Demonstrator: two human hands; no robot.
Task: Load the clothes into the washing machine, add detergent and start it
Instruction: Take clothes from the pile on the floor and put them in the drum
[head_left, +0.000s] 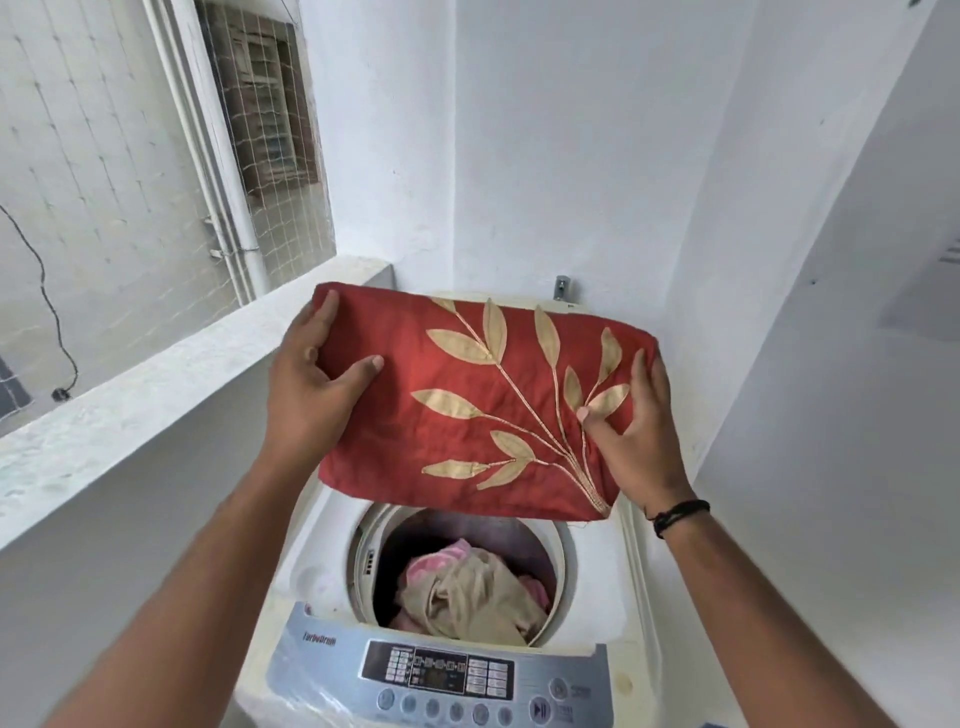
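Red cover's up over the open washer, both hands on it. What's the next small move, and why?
Probably lower the red leaf-patterned cover into the drum and let go. The left hand and right hand hold it by its side edges above the opening, and the tan and pink clothes inside leave room on top.

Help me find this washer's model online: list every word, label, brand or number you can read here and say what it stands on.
"TurboDrum": on the grey control panel of the washing machine, left of the display.
Display digits and small button labels: too blurred to read.
Text beside the start/pause button: too small to read.
Red cushion cover, held by the left hand and right hand: leaf pattern only, no text.
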